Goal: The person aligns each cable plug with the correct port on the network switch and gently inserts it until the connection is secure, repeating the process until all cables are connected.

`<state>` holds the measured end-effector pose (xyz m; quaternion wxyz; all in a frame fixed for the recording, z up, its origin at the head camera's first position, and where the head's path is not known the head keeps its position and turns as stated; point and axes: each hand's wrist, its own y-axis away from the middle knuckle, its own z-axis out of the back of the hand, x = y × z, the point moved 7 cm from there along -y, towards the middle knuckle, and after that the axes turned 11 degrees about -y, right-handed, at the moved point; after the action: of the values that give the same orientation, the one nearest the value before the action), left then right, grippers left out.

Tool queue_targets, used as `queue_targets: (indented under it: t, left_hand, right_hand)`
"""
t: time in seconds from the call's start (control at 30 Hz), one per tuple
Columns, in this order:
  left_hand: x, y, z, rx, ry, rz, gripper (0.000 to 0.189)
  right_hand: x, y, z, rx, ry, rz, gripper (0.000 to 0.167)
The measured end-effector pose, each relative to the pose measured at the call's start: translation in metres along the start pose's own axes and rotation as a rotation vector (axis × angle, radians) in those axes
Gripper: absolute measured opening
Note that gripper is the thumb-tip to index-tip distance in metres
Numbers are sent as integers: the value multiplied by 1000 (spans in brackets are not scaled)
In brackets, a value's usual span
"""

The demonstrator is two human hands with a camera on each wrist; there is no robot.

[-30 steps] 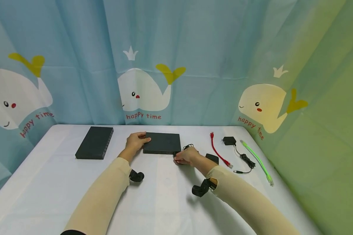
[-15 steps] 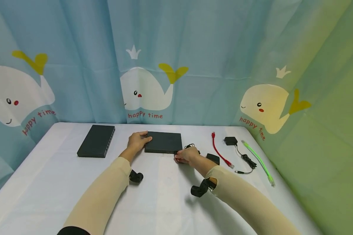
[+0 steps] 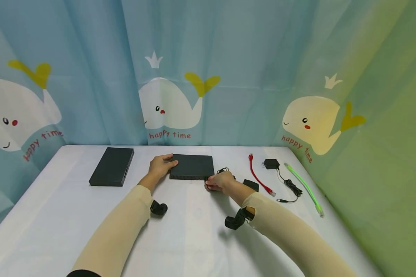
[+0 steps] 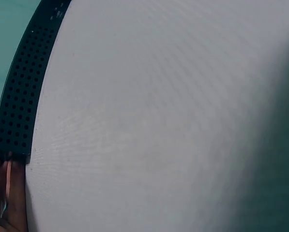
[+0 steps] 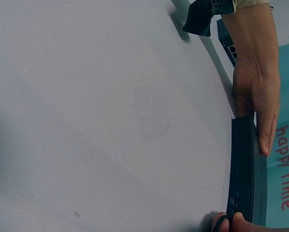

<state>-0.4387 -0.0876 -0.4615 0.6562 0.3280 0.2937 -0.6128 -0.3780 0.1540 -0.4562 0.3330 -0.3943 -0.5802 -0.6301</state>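
Observation:
A flat black network switch lies mid-table, its perforated side towards me. My left hand grips the left end, thumb over the top, as the right wrist view also shows. At the front right corner, my right hand pinches the end of a black power cable against the perforated side. The fingertips hide the plug, so how deep it sits cannot be told. A coil of black cord shows behind the right hand, and a black power adapter lies beside that wrist.
A second black switch with a row of ports lies at the left. On the right are a red network cable, another power adapter with its bundled cord, and a green network cable. A printed curtain hangs behind the table.
The head view shifts slightly. Both hands keep their places on the switch and the cable end; nothing else visibly moves.

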Motion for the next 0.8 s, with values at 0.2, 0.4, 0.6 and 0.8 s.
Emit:
queue_targets:
  t: [0.2,0.4,0.6,0.8]
  left_hand:
    - [-1,-1,1,9,10,-2,52]
    - [-4,1,1,4,-12,-17,53]
    - [-2,0,-1,7,-20,-23,54]
    - [-1,1,0,8,-14,-19,54]
  right_hand:
    - [4,2,0,11,6,7,27]
    - [6,5,2,48,41,14,28]
    - [15,9,2,126,44,11,26]
    - [38,12,8,132,57,52,27]
